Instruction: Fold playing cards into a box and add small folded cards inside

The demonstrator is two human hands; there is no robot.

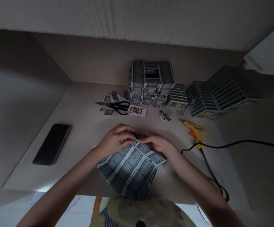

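Observation:
At the front of the desk, a structure made of joined playing cards (133, 164), grey patterned backs outward, is tilted close to my body. My left hand (117, 140) grips its far edge, with the fingers curled over the top. Facing it, my right hand (154, 141) closes on the same edge from the right, thumb pointing toward the left fingertips. A small dark spot shows between the two hands; what it is I cannot tell. The underside of the structure and several fingertips are hidden.
Behind stands a larger playing-card box (151, 82) with an opening on top. Black-handled scissors (118, 107), a king card (137, 110) and card scraps (164, 116) lie before it. A yellow glue gun (196, 130) with a black cable, stacked card packs (217, 94) and a phone (52, 144) flank my arms.

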